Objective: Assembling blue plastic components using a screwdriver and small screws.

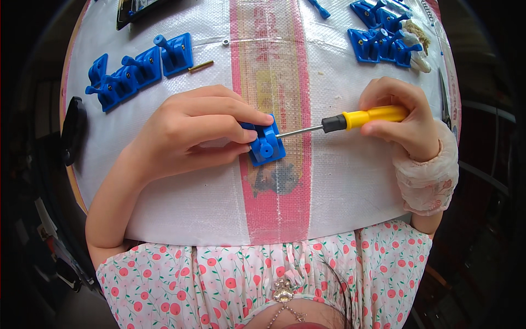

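My left hand (211, 123) is closed on a small blue plastic bracket (267, 143) with a raised peg, pressing it against the table covering. My right hand (400, 118) grips a screwdriver (366, 117) by its yellow handle with a black collar. The metal shaft points left, and its tip meets the right side of the bracket near the peg. What lies under the tip is too small to make out. My left fingers cover the bracket's left part.
Blue brackets (137, 70) stand in a row at the far left, beside a brass-coloured pin (201, 66). More blue brackets (378, 45) sit at the far right near a crumpled cloth (417, 46). A small nut (225, 43) lies far centre. A black case (73, 130) rests at the left edge.
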The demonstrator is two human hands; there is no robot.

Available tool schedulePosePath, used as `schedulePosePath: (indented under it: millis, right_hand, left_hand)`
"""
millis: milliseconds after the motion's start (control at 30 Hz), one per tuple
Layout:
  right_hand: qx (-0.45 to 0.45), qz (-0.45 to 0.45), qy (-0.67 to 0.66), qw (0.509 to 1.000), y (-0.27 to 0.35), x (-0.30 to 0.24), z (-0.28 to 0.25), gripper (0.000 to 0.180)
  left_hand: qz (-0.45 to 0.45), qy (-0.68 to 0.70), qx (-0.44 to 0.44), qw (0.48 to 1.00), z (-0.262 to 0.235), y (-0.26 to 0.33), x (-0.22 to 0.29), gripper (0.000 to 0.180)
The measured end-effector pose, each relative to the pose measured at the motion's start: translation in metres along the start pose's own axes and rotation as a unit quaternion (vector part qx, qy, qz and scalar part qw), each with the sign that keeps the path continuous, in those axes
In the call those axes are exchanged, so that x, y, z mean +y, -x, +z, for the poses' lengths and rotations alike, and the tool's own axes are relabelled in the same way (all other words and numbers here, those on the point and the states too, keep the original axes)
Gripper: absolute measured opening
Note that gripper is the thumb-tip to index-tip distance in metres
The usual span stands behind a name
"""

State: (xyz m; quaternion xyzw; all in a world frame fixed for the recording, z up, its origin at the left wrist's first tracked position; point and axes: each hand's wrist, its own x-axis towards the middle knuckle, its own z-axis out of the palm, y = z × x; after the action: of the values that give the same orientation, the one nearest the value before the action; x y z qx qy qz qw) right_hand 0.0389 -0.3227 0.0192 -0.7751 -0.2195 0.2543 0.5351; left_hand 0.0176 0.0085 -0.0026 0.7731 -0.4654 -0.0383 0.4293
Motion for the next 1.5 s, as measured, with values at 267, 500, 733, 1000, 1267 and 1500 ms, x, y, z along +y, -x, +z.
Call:
schedulePosePath:
  millis: [267, 500, 733, 1000, 1267, 1500]
  right_hand:
    - [-0.022, 0.050, -0.026, 0.998, -0.002, -0.007, -0.005, 0.025]
    - [-0.030, -0.073, 0.047, 0.996, -0.003, 0.005, 0.002, 0.026]
    - [-0.036, -0.005, 0.092, 0.995, -0.003, -0.007, -0.001, 0.021]
    - [-0.049, -0.030, -0.012, 0.998, 0.003, 0.004, -0.002, 0.045]
    - [-0.001, 0.000, -0.031, 1.000, 0.000, -0.001, 0.000, 0.040]
    - [-0.059, 0.085, -0.031, 0.994, 0.002, -0.011, -0.005, 0.033]
  left_hand:
    - [-0.003, 0.006, 0.000, 1.000, -0.001, 0.000, 0.003, 0.026]
    - [-0.029, 0.003, 0.001, 1.000, 0.000, 0.000, 0.006, 0.026]
    - [-0.026, 0.016, 0.005, 1.000, 0.001, -0.002, 0.005, 0.025]
    - [-0.037, 0.020, 0.000, 0.999, 0.000, -0.002, 0.006, 0.024]
    - [-0.040, 0.025, 0.000, 0.999, 0.000, -0.001, 0.005, 0.024]
    - [-0.040, 0.028, 0.004, 0.999, 0.001, -0.002, 0.006, 0.023]
